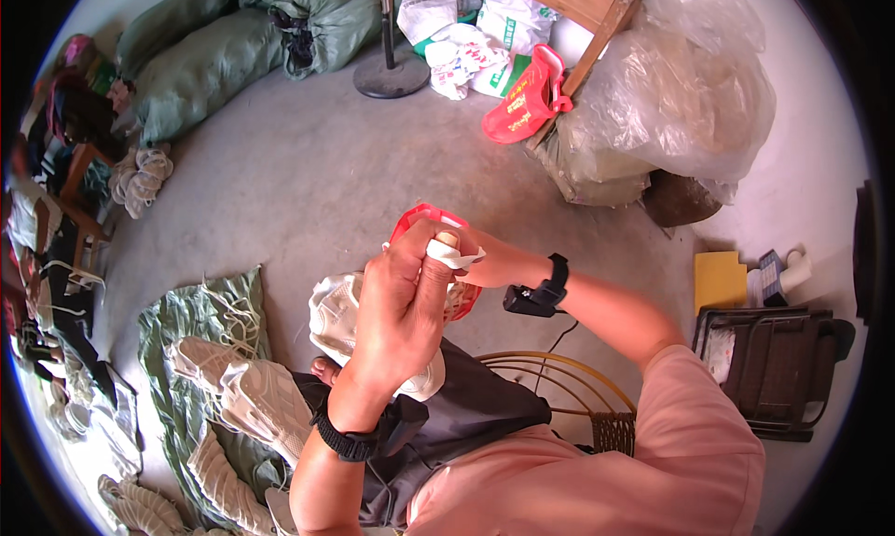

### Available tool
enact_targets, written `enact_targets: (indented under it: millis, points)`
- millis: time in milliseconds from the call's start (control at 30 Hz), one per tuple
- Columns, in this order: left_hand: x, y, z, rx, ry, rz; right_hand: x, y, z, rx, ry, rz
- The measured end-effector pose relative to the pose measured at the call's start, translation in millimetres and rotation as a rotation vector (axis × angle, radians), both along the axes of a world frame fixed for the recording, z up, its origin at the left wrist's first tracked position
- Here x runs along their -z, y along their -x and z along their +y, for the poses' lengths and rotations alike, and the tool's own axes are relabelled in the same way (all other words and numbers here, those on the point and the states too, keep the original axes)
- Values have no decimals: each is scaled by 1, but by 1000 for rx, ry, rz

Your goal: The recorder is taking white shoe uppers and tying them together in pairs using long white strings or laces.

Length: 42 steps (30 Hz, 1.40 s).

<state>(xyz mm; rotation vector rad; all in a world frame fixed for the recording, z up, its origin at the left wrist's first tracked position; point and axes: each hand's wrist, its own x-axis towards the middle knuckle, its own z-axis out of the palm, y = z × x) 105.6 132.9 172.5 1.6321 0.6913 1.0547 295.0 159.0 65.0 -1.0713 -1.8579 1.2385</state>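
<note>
My left hand [403, 289] is closed in front of my body, above my lap. A flat white strip [451, 254] shows at its thumb, one end sticking out to the right; it looks like a lace or tape, but I cannot tell which. My right hand [485, 256] reaches in from the right and meets the left, its fingers hidden behind it. Under and left of my left hand is a whitish sneaker [334, 314], partly covered by the hand and wrist. Behind both hands a red container [424, 212] shows its rim.
More pale sneakers [242, 387] lie at left by a green woven sheet [168, 340]. Stuffed green sacks [210, 70], a black stand base [392, 75] and a red bag [527, 103] are beyond. A plastic-wrapped bundle [681, 89] and folded chair [769, 368] stand right.
</note>
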Motion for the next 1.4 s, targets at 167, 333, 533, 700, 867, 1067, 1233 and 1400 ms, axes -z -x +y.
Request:
enact_targets:
  millis: [167,333,533,700,867,1067,1233,1400]
  points:
    - [6,1,1,-71,-70,53,39,-8,10,6,104,4]
    - [11,2,5,-84,-104,98,24,-28,17,166,142,-6]
    - [15,4,8,-98,36,-44,-51,-34,23,590,-178,78]
    - [22,-3,10,-93,-7,-54,-48,-42,23,526,-71,-67]
    - [14,1,9,-80,26,-56,-110,-36,17,722,-391,339]
    - [2,10,9,-130,-104,-294,-97,-34,22,496,-294,295]
    - [-23,34,3,-172,-176,-444,-110,-39,14,611,-532,161]
    - [-32,46,-7,-224,-239,-419,-144,-17,11,552,-599,170]
